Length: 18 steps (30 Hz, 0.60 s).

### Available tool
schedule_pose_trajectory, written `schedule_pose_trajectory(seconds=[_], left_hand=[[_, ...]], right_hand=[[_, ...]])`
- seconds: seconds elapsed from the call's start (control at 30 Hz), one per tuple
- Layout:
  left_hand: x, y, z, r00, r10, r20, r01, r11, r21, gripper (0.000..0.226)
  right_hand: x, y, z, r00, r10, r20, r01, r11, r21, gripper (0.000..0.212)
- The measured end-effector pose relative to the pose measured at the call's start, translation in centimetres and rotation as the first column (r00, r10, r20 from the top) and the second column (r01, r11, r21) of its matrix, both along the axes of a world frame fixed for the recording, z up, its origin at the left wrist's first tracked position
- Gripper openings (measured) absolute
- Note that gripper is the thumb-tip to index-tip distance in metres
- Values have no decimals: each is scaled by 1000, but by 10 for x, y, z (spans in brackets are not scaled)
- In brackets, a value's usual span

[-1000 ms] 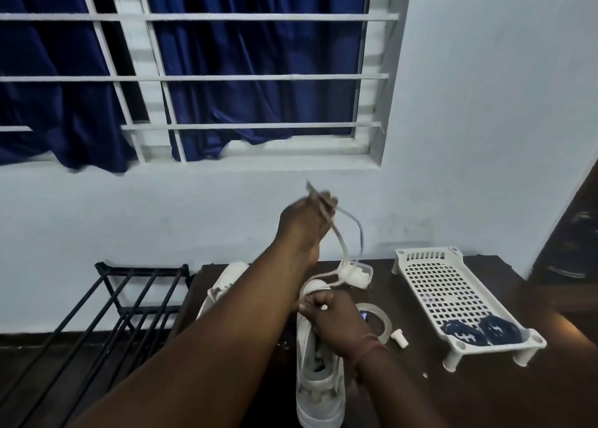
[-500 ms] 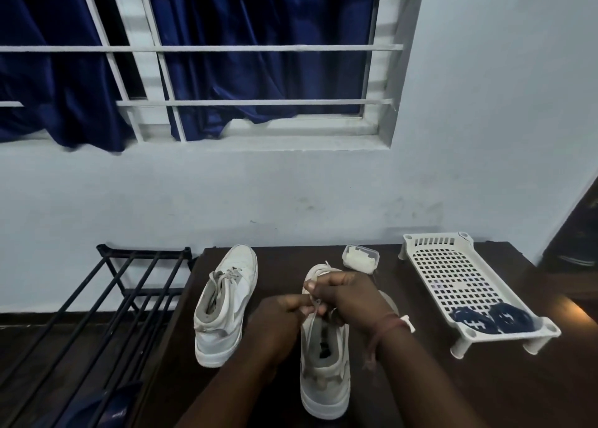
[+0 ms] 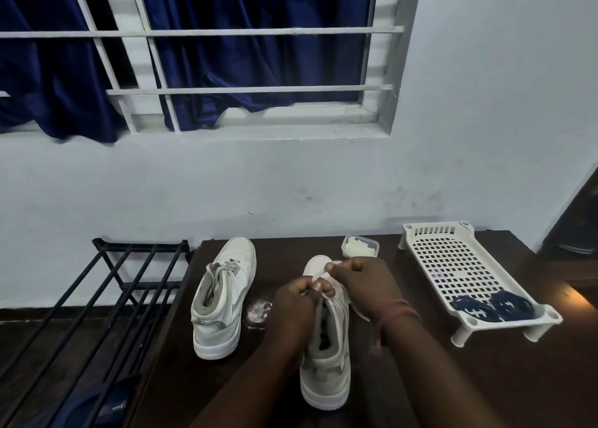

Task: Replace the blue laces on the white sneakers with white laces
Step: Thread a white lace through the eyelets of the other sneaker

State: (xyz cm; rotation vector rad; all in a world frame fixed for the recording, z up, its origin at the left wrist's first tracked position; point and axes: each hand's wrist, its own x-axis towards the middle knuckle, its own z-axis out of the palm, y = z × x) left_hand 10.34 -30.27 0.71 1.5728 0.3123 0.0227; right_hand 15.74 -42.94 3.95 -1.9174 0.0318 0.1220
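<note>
Two white sneakers stand on a dark wooden table (image 3: 485, 379). The left sneaker (image 3: 223, 298) is laced in pale lace and stands apart from my hands. The right sneaker (image 3: 326, 359) sits in front of me, toe away. Over its eyelets my left hand (image 3: 296, 301) and my right hand (image 3: 365, 282) meet, each pinching a white lace (image 3: 323, 277) near the shoe's front. Two coiled blue laces (image 3: 492, 308) lie in a white perforated tray (image 3: 453, 262) at the right.
A small clear box of white pieces (image 3: 360, 246) sits behind the right sneaker. A clear round lid (image 3: 259, 309) lies between the shoes. A black metal rack (image 3: 106, 298) stands left of the table, blue cloth under it. Wall and barred window behind.
One second ago my left hand was raised high, pulling the white lace up. It has come down to the sneaker, and both hands now pinch the lace low over the eyelets.
</note>
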Motion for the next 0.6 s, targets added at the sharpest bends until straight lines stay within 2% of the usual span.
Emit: schedule_pose_trajectory(seconds=[0.07, 0.1, 0.13, 0.17, 0.2, 0.23, 0.27, 0.33, 0.4, 0.5, 0.6], left_hand=[[3, -2, -4, 1000, 16, 24, -16, 1000, -4, 24], [3, -2, -3, 999, 22, 49, -25, 999, 47, 28], [4, -3, -3, 997, 25, 68, -33, 994, 109, 33], [3, -3, -2, 997, 23, 78, -35, 988, 150, 36], [3, -3, -1, 997, 14, 74, -26, 985, 169, 37], [3, -2, -1, 998, -3, 59, -6, 986, 165, 37], [2, -1, -1, 999, -29, 37, 24, 990, 138, 36], [1, 3, -3, 998, -64, -12, 65, 997, 30, 33], [2, 3, -3, 999, -33, -35, 29, 991, -127, 30], [4, 1, 2, 998, 23, -56, -42, 927, -372, 31], [7, 1, 3, 996, 29, -79, -65, 859, -508, 31]], right_hand=[[4, -8, -1, 992, -54, 115, 85, 955, -285, 23], [3, -9, 1, 985, -26, 170, 81, 941, -328, 9], [3, -11, 1, 975, 49, 217, 33, 932, -360, 15], [5, -10, 0, 954, 163, 251, -46, 909, -415, 34], [6, -11, -3, 927, 274, 256, -134, 879, -457, 45], [7, -10, -5, 904, 346, 250, -199, 860, -470, 43], [6, -9, -7, 891, 386, 240, -249, 856, -453, 32], [4, -9, -12, 892, 383, 240, -269, 877, -398, 11], [1, -8, -10, 904, 385, 188, -304, 885, -352, 15], [-4, -7, -4, 888, 452, 86, -405, 857, -317, 19], [0, -10, -5, 886, 455, 87, -401, 848, -346, 15]])
